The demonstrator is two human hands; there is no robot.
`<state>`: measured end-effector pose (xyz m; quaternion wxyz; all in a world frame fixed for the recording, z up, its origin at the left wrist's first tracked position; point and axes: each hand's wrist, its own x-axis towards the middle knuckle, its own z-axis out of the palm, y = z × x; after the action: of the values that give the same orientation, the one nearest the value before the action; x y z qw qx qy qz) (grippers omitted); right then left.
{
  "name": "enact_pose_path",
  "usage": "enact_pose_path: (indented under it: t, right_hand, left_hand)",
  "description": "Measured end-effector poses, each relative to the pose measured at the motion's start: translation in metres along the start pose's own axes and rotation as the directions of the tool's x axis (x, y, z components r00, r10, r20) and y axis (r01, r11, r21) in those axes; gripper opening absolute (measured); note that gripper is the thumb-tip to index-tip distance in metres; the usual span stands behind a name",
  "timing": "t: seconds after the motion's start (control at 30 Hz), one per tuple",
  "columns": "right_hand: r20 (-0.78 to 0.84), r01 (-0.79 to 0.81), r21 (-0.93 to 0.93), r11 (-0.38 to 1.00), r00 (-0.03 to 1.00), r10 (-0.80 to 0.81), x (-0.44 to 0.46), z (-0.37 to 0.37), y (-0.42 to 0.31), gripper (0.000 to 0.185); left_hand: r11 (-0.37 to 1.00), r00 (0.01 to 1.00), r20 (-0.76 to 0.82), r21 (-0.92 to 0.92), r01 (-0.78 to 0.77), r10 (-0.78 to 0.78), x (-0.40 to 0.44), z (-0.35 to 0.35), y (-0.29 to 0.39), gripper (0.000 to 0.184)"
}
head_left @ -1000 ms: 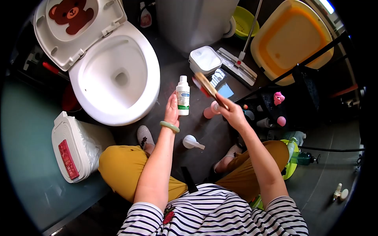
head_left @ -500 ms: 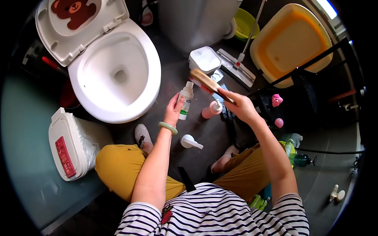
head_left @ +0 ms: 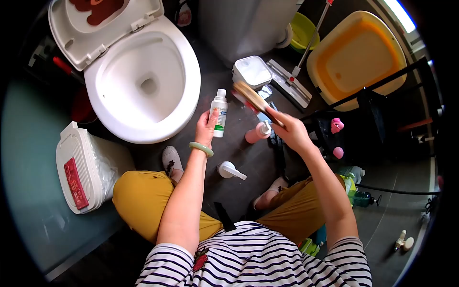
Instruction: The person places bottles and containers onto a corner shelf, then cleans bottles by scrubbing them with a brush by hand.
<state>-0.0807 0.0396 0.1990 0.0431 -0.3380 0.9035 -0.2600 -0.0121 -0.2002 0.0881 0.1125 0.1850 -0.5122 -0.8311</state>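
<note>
My left hand (head_left: 206, 128) is closed around a small white bottle (head_left: 220, 112) with a green-banded label, held upright near the toilet's rim. In my right hand (head_left: 289, 128) is the dark handle of a wooden brush (head_left: 252, 97); its head points up and left, blurred at the tip. Bottle and brush are apart. Below the brush a pink pump bottle (head_left: 257, 132) stands on the floor. Closer to me is a white pump bottle (head_left: 230, 170) with a long spout. The open toilet (head_left: 189, 95) is left of my left hand.
A lidded white bin (head_left: 79, 165) stands at left. Beyond the brush are a white tub (head_left: 252, 71), a squeegee mop (head_left: 290, 83) and a leaning yellow-stained basin (head_left: 315, 64). A black rack (head_left: 366, 119) is at right, and a green basin (head_left: 302, 31) sits at the back.
My left hand has brought the bottle slightly up and left, and it now stands straighter. My right hand keeps its hold on the brush. The view has shifted a little.
</note>
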Motion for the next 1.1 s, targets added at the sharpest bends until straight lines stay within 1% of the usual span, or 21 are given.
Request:
enact_pose_path:
  t: [0.07,0.1,0.13,0.17,0.2,0.23,0.3,0.37,0.43,0.47,0.5,0.57,0.63,0.7,0.83,0.9,0.97,1.0,1.03,1.07,1.1]
  right_hand:
    - [0.024,0.02,0.087,0.996,0.999,-0.023,0.029,-0.002,-0.032,0.047]
    - [0.06,0.03,0.118,0.993,0.997,-0.037,0.041,0.001,-0.045,0.047]
    - [0.13,0.006,0.047,0.999,0.991,-0.012,0.049,0.004,-0.054,0.046]
    - [0.132,0.005,0.051,0.999,0.991,-0.012,0.048,0.004,-0.057,0.046]
    - [0.184,-0.034,0.058,0.998,0.983,0.023,0.046,0.006,-0.06,0.045]
    - [0.238,-0.072,0.06,0.996,0.97,0.056,0.043,0.008,-0.062,0.045]
    - [0.251,-0.074,0.07,0.995,0.967,0.054,0.023,0.005,-0.036,0.045]
    - [0.153,0.043,-0.093,0.995,0.988,-0.029,0.005,-0.005,-0.015,0.044]
    - [0.105,0.069,-0.137,0.988,0.993,-0.054,0.003,-0.014,0.001,0.048]
    - [0.077,0.02,-0.067,0.998,0.997,-0.015,0.009,-0.017,-0.006,0.048]
    - [0.07,-0.027,-0.048,0.999,0.997,0.03,0.018,-0.018,-0.016,0.046]
    - [0.092,-0.026,0.027,0.999,0.995,0.024,0.038,-0.015,-0.039,0.045]
    - [0.169,-0.025,-0.009,1.0,0.985,0.026,0.053,-0.006,-0.058,0.044]
    - [0.227,0.017,-0.056,0.998,0.974,-0.004,0.052,0.001,-0.065,0.046]
    - [0.218,0.018,-0.049,0.999,0.976,-0.007,0.014,-0.006,-0.017,0.045]
    - [0.196,0.031,-0.159,0.987,0.981,0.001,0.002,-0.023,-0.003,0.046]
    - [0.133,0.008,-0.093,0.996,0.991,0.005,0.009,-0.027,-0.005,0.047]
    - [0.107,0.013,-0.029,0.999,0.994,-0.01,0.018,-0.025,-0.013,0.046]
    - [0.115,-0.011,0.036,0.999,0.993,0.006,0.028,-0.028,-0.035,0.046]
    - [0.15,-0.007,0.03,1.0,0.989,0.002,0.039,-0.021,-0.046,0.044]
    - [0.188,-0.004,0.026,1.0,0.982,-0.001,0.048,-0.014,-0.055,0.042]
  left_hand:
    - [0.995,0.995,-0.009,-0.019,0.101,-0.101,0.002,-0.001,-0.006,0.045]
    - [0.995,0.995,-0.009,-0.015,0.095,-0.095,0.0,0.001,-0.004,0.045]
    - [0.996,0.996,0.012,0.019,0.086,-0.086,-0.002,0.003,-0.002,0.046]
    - [0.995,0.996,0.031,0.053,0.081,-0.083,-0.004,0.003,-0.001,0.046]
    - [0.998,0.999,0.051,0.061,0.007,-0.01,-0.001,0.001,-0.004,0.047]
    - [0.998,0.999,0.047,0.059,0.013,-0.015,-0.003,-0.001,-0.005,0.047]
    - [1.0,0.998,0.068,0.01,0.012,-0.012,-0.004,-0.003,-0.002,0.047]
    - [1.0,0.998,0.069,0.026,-0.006,0.005,-0.004,-0.007,-0.013,0.045]
    - [0.973,0.975,0.129,-0.127,0.195,-0.179,-0.004,-0.009,-0.016,0.045]
    - [0.96,0.964,0.189,-0.172,0.222,-0.189,-0.006,-0.004,-0.004,0.045]
    - [0.96,0.963,0.196,-0.17,0.22,-0.186,-0.009,0.002,0.004,0.045]
    - [0.907,0.934,0.252,-0.272,0.321,-0.255,-0.012,0.008,0.015,0.045]
    - [0.909,0.928,0.253,-0.249,0.334,-0.272,-0.011,0.007,0.015,0.047]
    - [0.934,0.938,0.24,-0.193,0.3,-0.251,-0.012,0.007,0.012,0.046]
    - [0.954,0.955,0.19,-0.157,0.257,-0.226,-0.01,-0.002,-0.002,0.047]
    - [0.948,0.953,0.208,-0.183,0.26,-0.221,-0.011,-0.004,-0.005,0.045]
    - [0.947,0.955,0.191,-0.188,0.261,-0.226,-0.009,0.002,-0.004,0.044]
    - [0.971,0.967,0.162,-0.109,0.214,-0.195,-0.004,0.002,-0.011,0.043]
    - [0.986,0.978,0.135,-0.029,0.166,-0.16,0.0,0.004,-0.014,0.043]
    - [0.983,0.975,0.129,0.055,0.175,-0.181,-0.002,0.006,-0.013,0.042]
    - [0.983,0.975,0.129,0.06,0.174,-0.181,-0.002,0.007,-0.012,0.042]
